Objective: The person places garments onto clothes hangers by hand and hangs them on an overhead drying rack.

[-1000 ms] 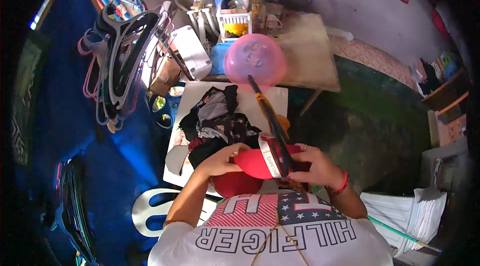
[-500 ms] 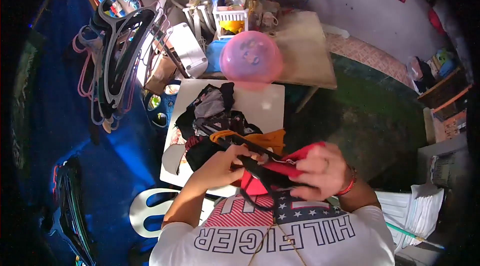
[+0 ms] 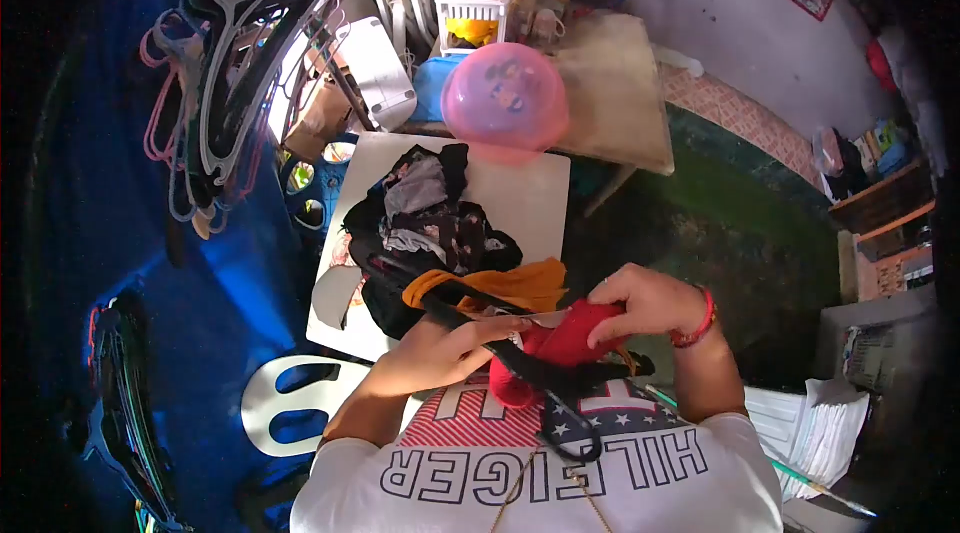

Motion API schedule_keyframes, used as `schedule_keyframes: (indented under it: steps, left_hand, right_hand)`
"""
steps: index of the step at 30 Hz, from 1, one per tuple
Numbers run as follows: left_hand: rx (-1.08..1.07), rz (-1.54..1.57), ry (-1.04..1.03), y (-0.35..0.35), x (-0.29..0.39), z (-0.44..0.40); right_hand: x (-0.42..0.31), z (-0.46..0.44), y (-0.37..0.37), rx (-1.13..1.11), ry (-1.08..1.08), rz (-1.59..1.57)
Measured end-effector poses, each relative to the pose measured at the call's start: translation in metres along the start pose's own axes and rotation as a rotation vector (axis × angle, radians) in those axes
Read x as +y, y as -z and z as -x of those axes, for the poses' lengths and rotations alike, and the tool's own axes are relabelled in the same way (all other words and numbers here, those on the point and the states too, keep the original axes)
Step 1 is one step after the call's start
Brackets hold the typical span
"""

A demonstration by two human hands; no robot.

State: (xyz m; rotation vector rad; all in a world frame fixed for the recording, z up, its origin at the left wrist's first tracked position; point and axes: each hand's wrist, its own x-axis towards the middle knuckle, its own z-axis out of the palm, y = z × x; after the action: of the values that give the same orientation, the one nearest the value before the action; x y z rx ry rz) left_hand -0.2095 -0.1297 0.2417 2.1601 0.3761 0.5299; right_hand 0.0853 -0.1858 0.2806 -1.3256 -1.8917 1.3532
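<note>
In front of my chest is a red garment (image 3: 575, 333), bunched so that its exact kind is unclear. My right hand (image 3: 650, 303) grips its upper right edge between thumb and fingers. A black clothes hanger (image 3: 535, 370) lies across the garment, its hook pointing down toward my shirt. My left hand (image 3: 450, 348) is closed around the hanger beside the garment's left end; its fingers partly hide the hold. Just beyond both hands, an orange-yellow cloth (image 3: 500, 285) lies at the near end of a pile of dark clothes (image 3: 440, 213).
The pile rests on a white table (image 3: 535, 198). Behind it, a pink balloon (image 3: 505, 98) sits by a wooden table (image 3: 615, 93) with a white basket (image 3: 472, 18). Several hangers (image 3: 235, 83) hang at left. A white plastic chair (image 3: 270, 403) stands at lower left.
The red garment has been drawn together and now covers more of the hanger's middle. My right hand has moved slightly up and pinches its edge. The hanger hook has shifted right and down.
</note>
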Motion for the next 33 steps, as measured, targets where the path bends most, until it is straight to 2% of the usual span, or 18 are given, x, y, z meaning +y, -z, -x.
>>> schedule_keyframes:
  steps: [1, 2, 4, 6, 9, 10, 15, 19, 22, 25, 26, 28, 31, 33]
  left_hand:
    - [-0.014, 0.008, 0.006, 0.0, -0.001, -0.001]
    - [-0.037, 0.003, 0.054, -0.002, -0.004, -0.001]
    - [-0.083, -0.01, 0.151, -0.004, -0.012, -0.001]
    - [-0.035, 0.076, 0.237, 0.001, -0.003, -0.001]
    - [-0.005, 0.141, 0.308, 0.004, 0.0, 0.001]
    - [0.035, 0.198, 0.309, 0.0, -0.007, 0.005]
    - [0.028, 0.24, 0.356, 0.001, -0.005, -0.004]
    - [0.005, 0.207, 0.207, -0.003, -0.012, -0.008]
    - [-0.063, 0.186, 0.169, -0.002, -0.015, -0.01]
    - [-0.102, 0.209, 0.086, 0.002, -0.019, -0.015]
    - [-0.03, 0.294, 0.017, -0.001, -0.02, -0.014]
    - [-0.043, 0.363, 0.09, 0.006, -0.026, -0.004]
    - [0.071, 0.575, 0.295, 0.0, -0.025, 0.014]
    - [0.145, 0.388, 0.012, -0.01, -0.032, 0.008]
  right_hand:
    - [0.007, 0.0, 0.004, -0.208, -0.076, -0.07]
    - [0.011, -0.003, 0.001, -0.176, -0.167, -0.122]
    - [0.018, -0.01, -0.022, -0.07, -0.327, -0.526]
    - [0.04, -0.015, -0.058, -0.006, -0.486, -0.9]
    - [0.04, -0.013, -0.078, -0.018, -0.477, -1.257]
    - [0.042, -0.012, -0.079, 0.005, -0.577, -1.254]
    - [0.057, -0.011, -0.088, -0.212, -0.337, -0.621]
    - [0.063, -0.022, -0.084, -0.256, -0.258, -0.137]
    - [0.051, -0.029, -0.084, -0.343, -0.286, -0.072]
    - [0.063, -0.037, -0.098, -0.149, -0.103, -0.112]
    - [0.064, -0.035, -0.095, -0.093, -0.163, -0.223]
    - [0.045, -0.031, -0.073, 0.016, -0.279, -0.438]
    - [0.048, -0.008, -0.06, 0.454, -0.102, -0.94]
    - [0.04, -0.011, -0.066, 0.645, 0.063, -1.099]
